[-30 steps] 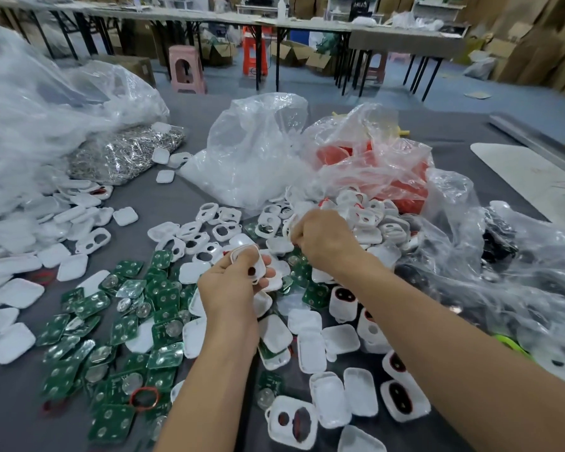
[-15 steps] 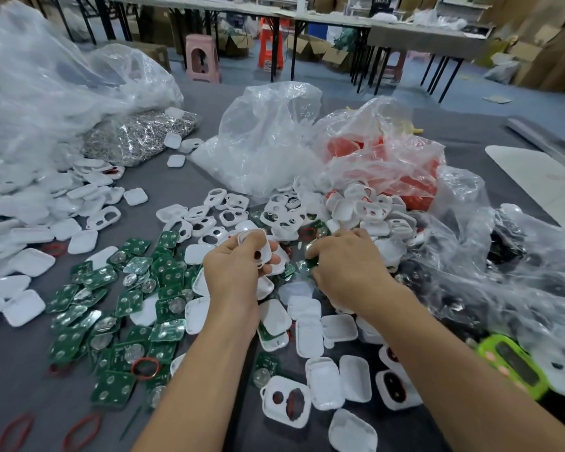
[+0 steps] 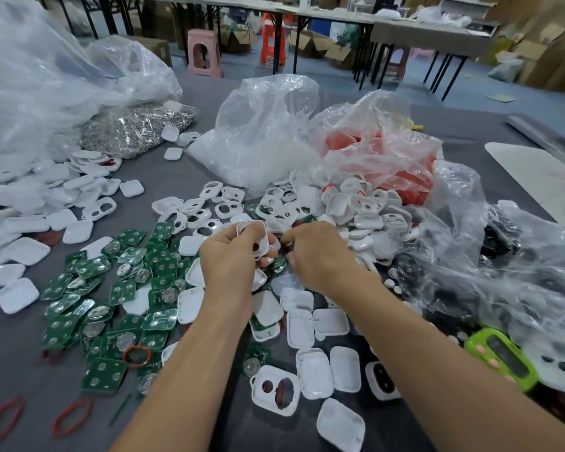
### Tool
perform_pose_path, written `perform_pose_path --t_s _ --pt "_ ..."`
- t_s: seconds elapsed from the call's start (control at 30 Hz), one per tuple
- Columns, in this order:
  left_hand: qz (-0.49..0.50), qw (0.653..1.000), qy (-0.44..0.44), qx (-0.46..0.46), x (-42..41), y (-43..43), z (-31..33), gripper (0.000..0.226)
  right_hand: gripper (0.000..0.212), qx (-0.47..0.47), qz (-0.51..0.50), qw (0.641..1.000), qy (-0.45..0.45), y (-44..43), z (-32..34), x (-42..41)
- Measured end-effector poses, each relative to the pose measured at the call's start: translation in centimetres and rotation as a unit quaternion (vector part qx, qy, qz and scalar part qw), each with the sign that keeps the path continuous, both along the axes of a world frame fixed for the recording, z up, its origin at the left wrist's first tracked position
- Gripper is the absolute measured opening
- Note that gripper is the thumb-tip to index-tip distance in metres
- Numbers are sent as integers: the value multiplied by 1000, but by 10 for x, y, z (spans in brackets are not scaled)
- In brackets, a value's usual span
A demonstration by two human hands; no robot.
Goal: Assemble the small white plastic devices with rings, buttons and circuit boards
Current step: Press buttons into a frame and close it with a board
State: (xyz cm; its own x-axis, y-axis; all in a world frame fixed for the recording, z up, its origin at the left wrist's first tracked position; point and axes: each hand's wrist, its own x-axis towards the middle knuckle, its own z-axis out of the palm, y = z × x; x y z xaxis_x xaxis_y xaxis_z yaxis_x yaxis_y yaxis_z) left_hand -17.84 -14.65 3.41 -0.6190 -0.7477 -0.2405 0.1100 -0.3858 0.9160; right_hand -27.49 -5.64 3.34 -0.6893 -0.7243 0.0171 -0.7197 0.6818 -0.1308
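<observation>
— Head camera: what does the left hand (image 3: 232,259) hold?
— It grips a white shell (image 3: 254,236), fingers curled round it.
— And the right hand (image 3: 320,256)?
— Just beside it, fingers curled down by the shell. I cannot tell whether it pinches anything. Green circuit boards (image 3: 95,308) lie left of the left hand, and a heap of shells (image 3: 362,213) lies beyond the right.

Head view, close, looking down-forward over table (image 3: 190,177).

No text can be read; any print on the green circuit boards (image 3: 103,375) is too small.
</observation>
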Motion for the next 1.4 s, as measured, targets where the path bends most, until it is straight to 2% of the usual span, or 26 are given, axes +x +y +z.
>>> perform_pose_path --t_s 0.1,0.2,0.3,0.33,0.4,0.47,0.57,0.67,0.77,0.87,1.0,1.13,1.23,1.4 --pt "5 1000 -5 -5 -1 -2 -2 22 17 9 8 999 49 -1 1 -2" --pt "-9 1000 -9 -2 -1 -3 -4 17 18 -19 -10 1000 23 0 6 2" --pt "-35 999 -20 -5 -2 -2 -6 14 17 -171 -83 980 -61 12 11 7" --pt "-43 999 -20 -9 -2 -1 -7 13 16 -251 -119 955 -103 20 13 9" --pt "-62 998 -11 -12 -4 2 -8 15 16 -386 -180 884 -195 36 18 18" --pt "-97 995 4 14 -5 6 -8 19 17 -445 -197 831 -270 53 21 29" --pt "-193 973 40 119 -6 13 -6 30 13 -499 -167 755 -392 72 21 46" --pt "-275 938 76 197 -5 17 -6 37 13 -530 -155 703 -448 84 17 53" --pt "-340 911 99 212 -2 18 -9 37 24 -550 -175 658 -483 91 8 51" --pt "-363 902 122 198 -2 18 -14 43 15 -560 -173 619 -522 98 3 48" --pt "-378 899 126 181 -3 18 -20 54 28 -565 -173 624 -512 107 3 41" --pt "-376 904 119 163 -5 20 -24 52 21 -569 -168 637 -492 109 2 39" --pt "-391 906 102 122 -6 25 -23 53 9 -558 -177 664 -465 108 1 39" --pt "-420 904 69 46 -4 32 -24 55 20 -536 -211 728 -372 107 2 39"
